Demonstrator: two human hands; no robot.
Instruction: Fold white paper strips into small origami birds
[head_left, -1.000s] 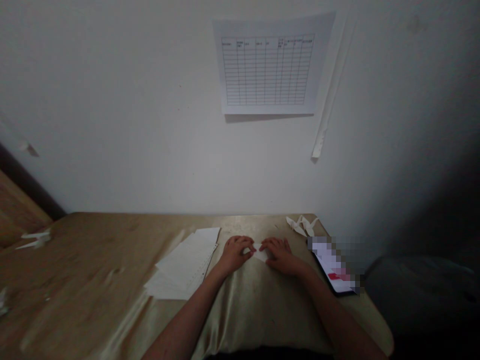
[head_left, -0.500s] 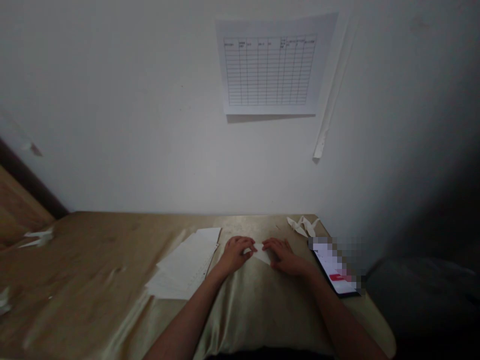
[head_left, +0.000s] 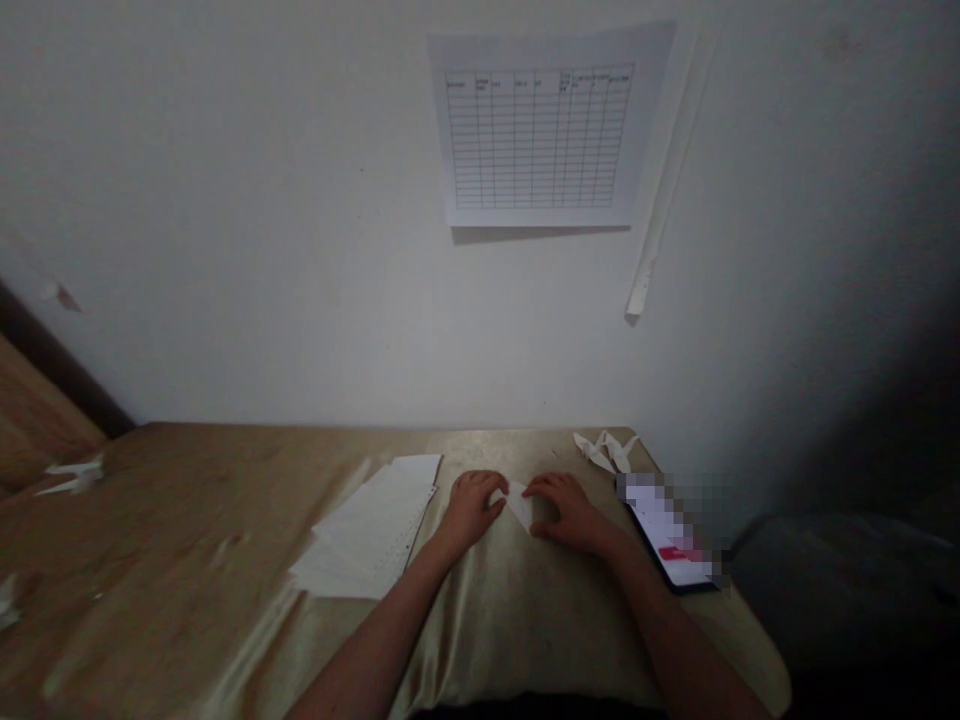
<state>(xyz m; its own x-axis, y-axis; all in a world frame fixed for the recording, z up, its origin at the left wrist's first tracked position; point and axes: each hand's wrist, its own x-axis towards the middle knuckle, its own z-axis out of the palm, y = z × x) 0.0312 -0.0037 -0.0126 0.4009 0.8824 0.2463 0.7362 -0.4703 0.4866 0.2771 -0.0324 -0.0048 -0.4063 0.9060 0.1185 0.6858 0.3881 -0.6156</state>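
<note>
A small folded piece of white paper (head_left: 519, 508) lies low over the cloth, between my two hands. My left hand (head_left: 475, 505) grips its left corner with thumb and fingertips. On the other side, my right hand (head_left: 568, 512) holds the paper's right edge, index finger at the top and thumb near the lower point. The palms and the edges under the fingers are hidden. Left of my left hand sits a fanned stack of white paper sheets (head_left: 367, 530).
A folded white paper figure (head_left: 606, 450) rests at the back right. Below it lies a lit phone or tablet (head_left: 671, 545), partly pixelated. The table (head_left: 187, 560) wears a shiny, wrinkled gold cloth. White scraps (head_left: 75, 473) lie at the left. A printed table sheet (head_left: 540, 140) hangs on the wall.
The folded paper has turned slightly, so its point now faces down and right. My right thumb and index finger are spread a little wider around it. My left hand has barely moved.
</note>
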